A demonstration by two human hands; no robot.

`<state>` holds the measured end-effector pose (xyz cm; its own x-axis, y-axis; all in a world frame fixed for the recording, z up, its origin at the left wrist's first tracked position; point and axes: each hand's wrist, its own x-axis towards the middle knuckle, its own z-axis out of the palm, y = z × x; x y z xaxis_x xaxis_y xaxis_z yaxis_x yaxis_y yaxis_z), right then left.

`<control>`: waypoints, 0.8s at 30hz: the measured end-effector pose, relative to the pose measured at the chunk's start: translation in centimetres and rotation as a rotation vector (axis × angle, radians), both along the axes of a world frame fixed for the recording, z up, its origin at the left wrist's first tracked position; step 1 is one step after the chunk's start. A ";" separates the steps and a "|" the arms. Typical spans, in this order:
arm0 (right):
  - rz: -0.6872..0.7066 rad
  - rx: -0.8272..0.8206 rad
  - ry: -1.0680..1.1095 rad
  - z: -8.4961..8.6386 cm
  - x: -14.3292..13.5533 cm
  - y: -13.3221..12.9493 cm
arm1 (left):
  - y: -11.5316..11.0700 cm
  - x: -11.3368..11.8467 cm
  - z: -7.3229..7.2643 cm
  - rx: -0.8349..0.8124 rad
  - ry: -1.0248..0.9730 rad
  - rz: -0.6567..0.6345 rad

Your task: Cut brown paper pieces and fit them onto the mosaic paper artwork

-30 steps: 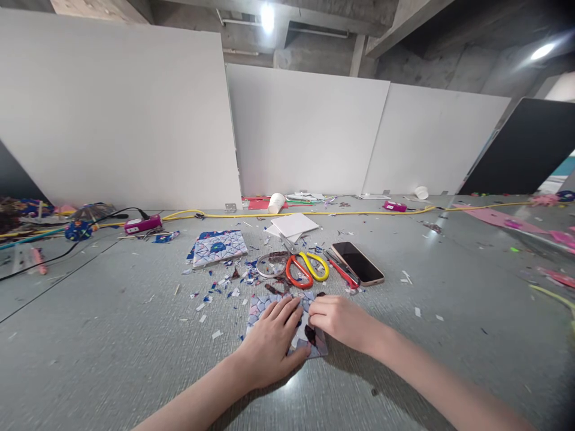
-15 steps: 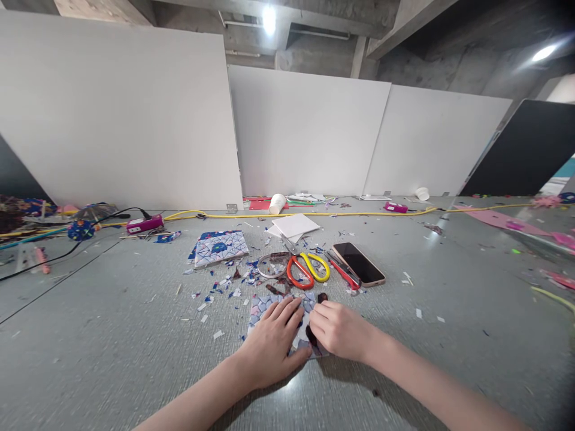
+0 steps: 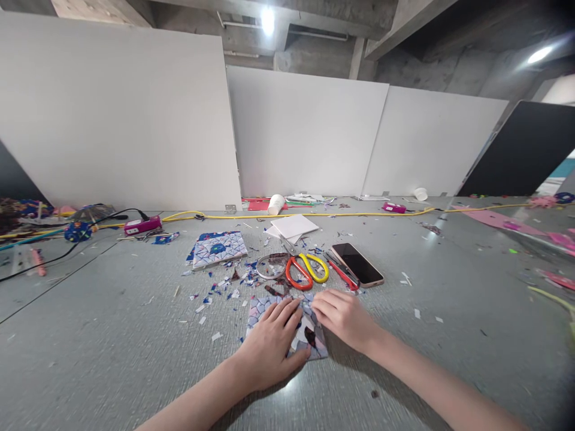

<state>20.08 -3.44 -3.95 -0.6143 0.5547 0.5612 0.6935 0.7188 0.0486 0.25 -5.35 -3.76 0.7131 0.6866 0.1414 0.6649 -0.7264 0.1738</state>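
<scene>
A square panel (image 3: 259, 308) covered in pale blue and lilac fabric-like pieces lies flat on the table in front of me. My left hand (image 3: 272, 344) rests on it with fingers stretched out, hiding its middle. Near the panel's upper right corner, the bent fingers of my right hand (image 3: 344, 317) are pinched together; what they hold, if anything, is hidden. A dark brown piece (image 3: 309, 336) shows on a white patch of the panel between my hands. Just beyond lie scissors (image 3: 300, 274) with one red and one yellow handle, and a roll of clear tape (image 3: 272, 266).
A phone (image 3: 358, 264) and a red-handled tool (image 3: 344, 274) lie right of the scissors. Behind them are white cards (image 3: 294, 225), a paper cup (image 3: 275, 204) and a yellow cable (image 3: 341, 214). A blue-and-white mosaic panel (image 3: 220, 248) lies left, among scattered scraps.
My right hand has shifted up slightly along the panel's right edge, and the dark piece seen at its fingertips no longer shows there. My left hand stays in place.
</scene>
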 end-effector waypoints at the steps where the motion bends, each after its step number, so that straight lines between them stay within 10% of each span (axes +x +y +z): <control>1: -0.034 0.041 0.028 0.2 0.2 0.1 | 0.0 0.0 0.0 0.000 -0.003 0.001; 9: -0.363 0.180 -0.289 0.1 2.6 1.8 | 0.0 0.0 0.1 -0.011 -0.031 0.009; 24: -0.255 -0.123 0.034 -0.5 1.4 1.7 | 0.0 -0.1 -0.1 -0.010 -0.032 0.014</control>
